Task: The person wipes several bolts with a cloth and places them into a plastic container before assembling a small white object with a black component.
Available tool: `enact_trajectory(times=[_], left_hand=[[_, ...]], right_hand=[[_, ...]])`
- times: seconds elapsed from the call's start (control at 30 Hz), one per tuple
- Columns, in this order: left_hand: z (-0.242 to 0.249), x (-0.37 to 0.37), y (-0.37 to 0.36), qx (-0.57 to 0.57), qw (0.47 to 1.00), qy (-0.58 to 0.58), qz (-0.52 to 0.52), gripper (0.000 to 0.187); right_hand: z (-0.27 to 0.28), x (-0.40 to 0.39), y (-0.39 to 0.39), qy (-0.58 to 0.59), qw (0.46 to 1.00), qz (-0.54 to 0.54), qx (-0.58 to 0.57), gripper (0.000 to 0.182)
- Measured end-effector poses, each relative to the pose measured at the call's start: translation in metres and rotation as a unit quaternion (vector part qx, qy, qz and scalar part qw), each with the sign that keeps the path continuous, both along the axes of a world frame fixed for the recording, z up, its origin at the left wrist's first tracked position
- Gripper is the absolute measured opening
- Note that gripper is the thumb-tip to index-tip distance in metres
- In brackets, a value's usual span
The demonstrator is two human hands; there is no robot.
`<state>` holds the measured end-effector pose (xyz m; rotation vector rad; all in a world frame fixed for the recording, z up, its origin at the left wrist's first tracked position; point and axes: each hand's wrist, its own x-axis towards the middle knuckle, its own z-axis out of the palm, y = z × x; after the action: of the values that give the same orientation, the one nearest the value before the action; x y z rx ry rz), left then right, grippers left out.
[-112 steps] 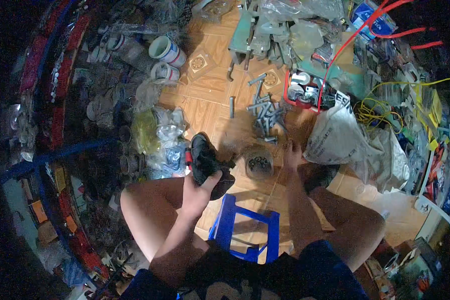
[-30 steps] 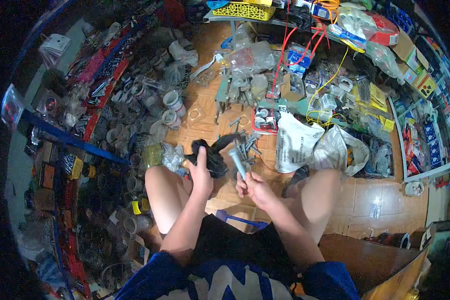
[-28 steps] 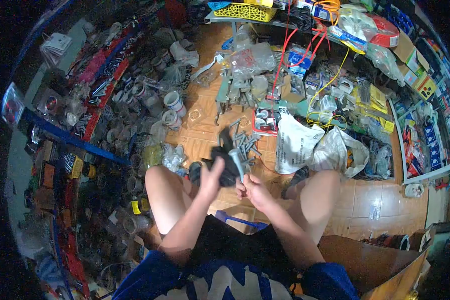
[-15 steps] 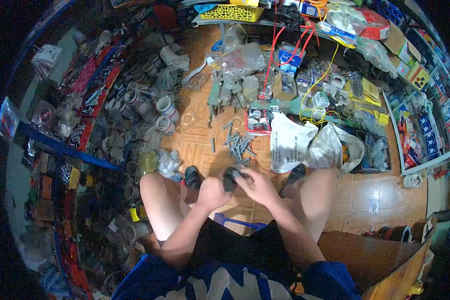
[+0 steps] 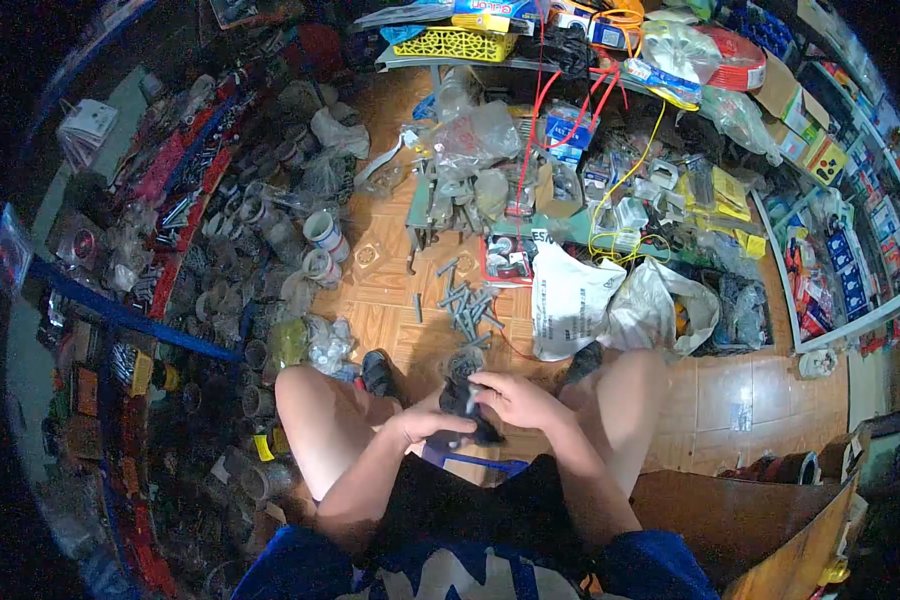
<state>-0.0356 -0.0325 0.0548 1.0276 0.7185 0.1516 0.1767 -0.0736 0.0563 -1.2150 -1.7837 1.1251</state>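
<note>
Between my knees, a dark, blurred object sits among my hands; its kind is not clear. My left hand lies against its lower left side, fingers stretched out to the right. From the other side, my right hand reaches in, its fingers closed near the tips on a small pale piece, smeared by motion. Just above the hands shows a greyish rounded shape, also blurred. Farther forward on the tiled floor lies a loose pile of short grey rods or tubes.
White sacks stand ahead to the right, near a red-edged tray. A low green bench carries bags and boxes. Crowded shelves line the left. A brown wooden panel rises close on my right.
Both hands have come slightly nearer my body. My left hand has gone from a closed grip to stretched fingers, and more of the dark object shows. The view has shifted a little.
</note>
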Motion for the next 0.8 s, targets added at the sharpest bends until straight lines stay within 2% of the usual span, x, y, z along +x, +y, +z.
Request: enact_trajectory(times=[0.03, 0.07, 0.1, 0.13, 0.2, 0.23, 0.27, 0.33, 0.37, 0.47, 0.53, 0.6, 0.63, 0.67, 0.7, 0.8], left_hand=[[-0.004, -0.004, -0.005, -0.118, 0.993, -0.019, 0.02, 0.03], [-0.006, -0.006, -0.006, -0.234, 0.971, -0.038, 0.041, 0.033], [-0.006, -0.004, -0.005, -0.251, 0.966, -0.052, 0.021, 0.033], [-0.004, 0.001, -0.003, -0.14, 0.989, -0.03, 0.024, 0.03], [0.0, 0.014, 0.001, 0.089, 0.995, 0.017, 0.028, 0.025], [0.001, 0.017, 0.0, 0.185, 0.98, 0.072, 0.014, 0.026], [0.002, 0.018, -0.002, 0.278, 0.952, 0.126, 0.0, 0.028], [0.013, 0.024, -0.004, 0.452, 0.861, 0.231, -0.027, 0.032], [0.021, 0.027, -0.01, 0.483, 0.821, 0.303, -0.034, 0.034], [0.002, 0.031, -0.012, 0.536, 0.768, 0.347, -0.043, 0.03], [-0.005, 0.02, 0.0, 0.326, 0.911, 0.249, -0.04, 0.028], [-0.01, 0.007, 0.006, 0.073, 0.99, 0.119, -0.013, 0.027], [-0.013, 0.0, 0.005, -0.065, 0.997, 0.044, 0.011, 0.026], [-0.018, -0.008, 0.003, -0.202, 0.978, -0.031, 0.035, 0.025], [-0.021, -0.012, 0.007, -0.27, 0.962, 0.0, 0.051, 0.038], [-0.022, -0.009, 0.003, -0.303, 0.948, 0.003, 0.095, 0.04]], right_hand=[[0.009, 0.0, 0.001, 0.042, 0.999, 0.012, 0.002, 0.023], [0.019, 0.001, 0.001, 0.031, 0.999, 0.014, -0.019, 0.022], [0.028, 0.002, 0.001, 0.021, 0.999, 0.016, -0.04, 0.022], [0.032, 0.004, 0.001, 0.01, 0.998, 0.018, -0.06, 0.022], [0.017, 0.004, 0.005, -0.082, 0.996, -0.044, 0.004, 0.023], [0.011, 0.003, 0.005, -0.126, 0.988, -0.076, 0.036, 0.025], [0.004, 0.002, 0.005, -0.149, 0.984, -0.099, 0.01, 0.027], [0.005, -0.002, 0.008, -0.194, 0.969, -0.145, -0.041, 0.033], [-0.009, -0.004, 0.009, -0.201, 0.96, -0.196, -0.015, 0.036], [-0.015, -0.002, 0.012, -0.221, 0.954, -0.195, -0.049, 0.034], [-0.003, 0.009, 0.01, -0.13, 0.986, -0.102, -0.03, 0.028], [0.006, 0.017, 0.006, -0.049, 0.998, -0.037, -0.024, 0.023], [0.009, 0.018, 0.004, -0.013, 0.999, -0.019, -0.027, 0.021], [0.01, 0.02, 0.003, 0.023, 0.999, -0.002, -0.031, 0.02], [0.011, 0.022, 0.003, 0.043, 0.999, 0.008, -0.023, 0.019], [0.012, 0.025, 0.008, 0.084, 0.996, 0.021, -0.015, 0.018]])
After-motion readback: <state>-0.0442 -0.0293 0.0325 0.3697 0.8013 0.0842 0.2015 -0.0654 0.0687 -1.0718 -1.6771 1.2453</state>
